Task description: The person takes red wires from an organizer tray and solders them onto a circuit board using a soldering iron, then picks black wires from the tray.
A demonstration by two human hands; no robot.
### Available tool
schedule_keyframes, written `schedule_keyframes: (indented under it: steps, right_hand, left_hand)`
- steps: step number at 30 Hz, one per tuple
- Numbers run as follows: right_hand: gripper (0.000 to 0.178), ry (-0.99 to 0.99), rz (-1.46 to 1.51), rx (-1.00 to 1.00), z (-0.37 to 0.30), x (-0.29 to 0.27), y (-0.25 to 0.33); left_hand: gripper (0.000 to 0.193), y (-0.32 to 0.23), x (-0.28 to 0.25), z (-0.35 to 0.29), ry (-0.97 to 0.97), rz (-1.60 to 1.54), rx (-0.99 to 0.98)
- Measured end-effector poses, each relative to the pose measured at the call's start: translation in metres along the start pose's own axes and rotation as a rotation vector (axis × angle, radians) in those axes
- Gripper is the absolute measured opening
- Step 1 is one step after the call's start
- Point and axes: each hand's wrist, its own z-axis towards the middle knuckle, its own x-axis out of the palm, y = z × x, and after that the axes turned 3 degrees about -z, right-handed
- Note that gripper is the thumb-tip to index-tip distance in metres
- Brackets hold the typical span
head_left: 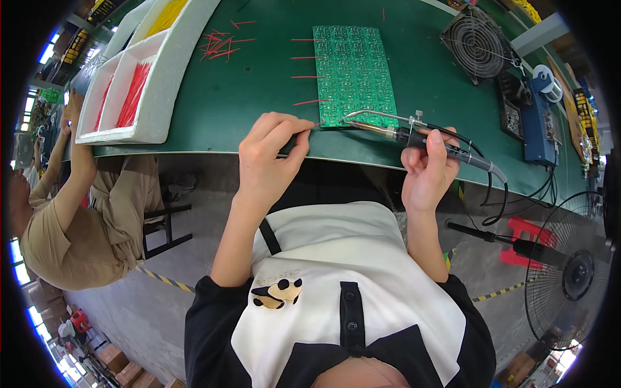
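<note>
A green circuit board panel [356, 71] lies flat on the bench, with several short red wires sticking out from its left edge. My left hand [273, 145] pinches another red wire [317, 124] at the board's near left corner. In my right hand [429, 161] is a soldering iron [407, 136] with a thin metal solder feed tube along its top. The iron's tip points left and meets the board's near edge beside the wire end; whether it touches the wire is too small to tell.
Loose red wires [220, 45] lie on the green bench [272, 90]. A white foam tray [158, 97] holds red and yellow wires at left. At right stand a square fan [477, 42], a blue box [542, 123] and a floor fan [576, 275]. A co-worker [77, 226] sits at left.
</note>
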Motion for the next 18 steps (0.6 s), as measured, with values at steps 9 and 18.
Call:
schedule_keyframes:
  steps: [9,18]
  right_hand:
    - [0.017,0.039,-0.091,-0.076,-0.003,0.001,-0.002]
    - [0.016,0.041,-0.169,-0.058,-0.004,0.003,-0.001]
  left_hand:
    - [0.017,0.007,0.002,-0.002,0.027,-0.031,0.061]
    - [0.017,0.011,0.001,-0.002,0.035,-0.031,0.071]
